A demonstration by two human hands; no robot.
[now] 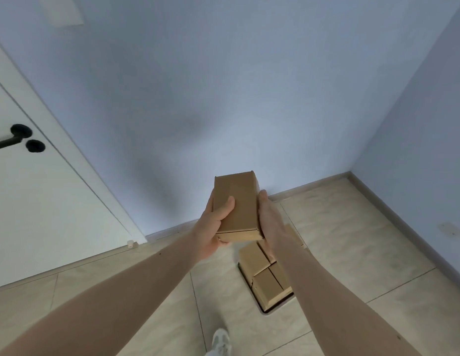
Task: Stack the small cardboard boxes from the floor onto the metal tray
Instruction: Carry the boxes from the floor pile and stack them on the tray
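Observation:
I hold a small brown cardboard box [237,201] up in front of me, well above the floor. My left hand [213,227] grips its left side, thumb lying across the top face and fingers underneath. My right hand [268,217] presses against its right side, fingers hidden behind the box. Below, on the floor, the metal tray [266,310] carries several stacked cardboard boxes [264,281]; my right forearm covers part of that stack and most of the tray.
A white door [38,201] with a black handle [7,141] stands at the left. Pale blue walls meet in a corner at the right, with a grey skirting board [393,214]. The floor is beige tile [352,253]. A shoe [221,341] shows at the bottom edge.

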